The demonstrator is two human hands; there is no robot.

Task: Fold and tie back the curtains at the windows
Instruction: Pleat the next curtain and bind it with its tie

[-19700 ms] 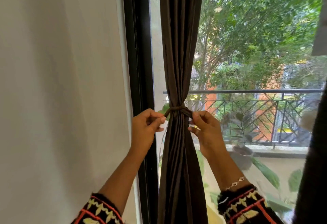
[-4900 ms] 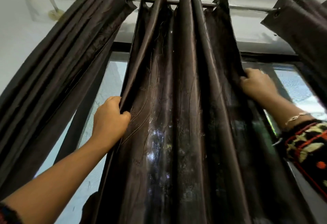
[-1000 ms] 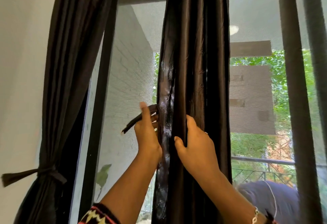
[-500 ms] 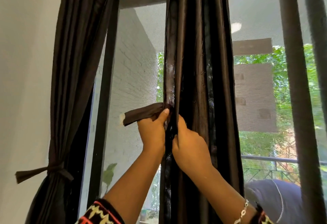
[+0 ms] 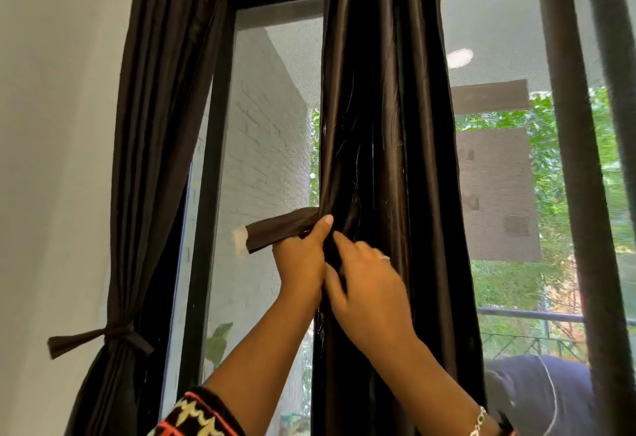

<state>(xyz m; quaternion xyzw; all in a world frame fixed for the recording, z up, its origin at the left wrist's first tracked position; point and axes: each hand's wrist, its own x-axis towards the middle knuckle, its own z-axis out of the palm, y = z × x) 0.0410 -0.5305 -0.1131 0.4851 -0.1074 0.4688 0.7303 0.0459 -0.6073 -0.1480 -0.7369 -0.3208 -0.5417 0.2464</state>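
A dark brown curtain [image 5: 382, 119] hangs gathered in folds in front of the window, centre of view. A brown tie strap [image 5: 275, 232] with a pale end sticks out to the left of it. My left hand [image 5: 303, 263] grips the strap where it meets the curtain's left edge. My right hand [image 5: 364, 284] lies against the curtain folds just right of the left hand, fingers reaching into the fabric; it is blurred. A second brown curtain [image 5: 161, 125] at the left wall is bound low down by a knotted tie [image 5: 117, 332].
A black window frame [image 5: 213, 194] stands between the two curtains, with mesh screen behind. Dark vertical bars [image 5: 578, 194] rise on the right. A white wall [image 5: 51, 160] fills the left. A balcony railing [image 5: 537, 318], trees and a dark bundle [image 5: 537, 397] show outside.
The view has shifted slightly. My left hand keeps its hold on the strap; my right hand has slid down and left across the curtain folds, closer to the left hand.
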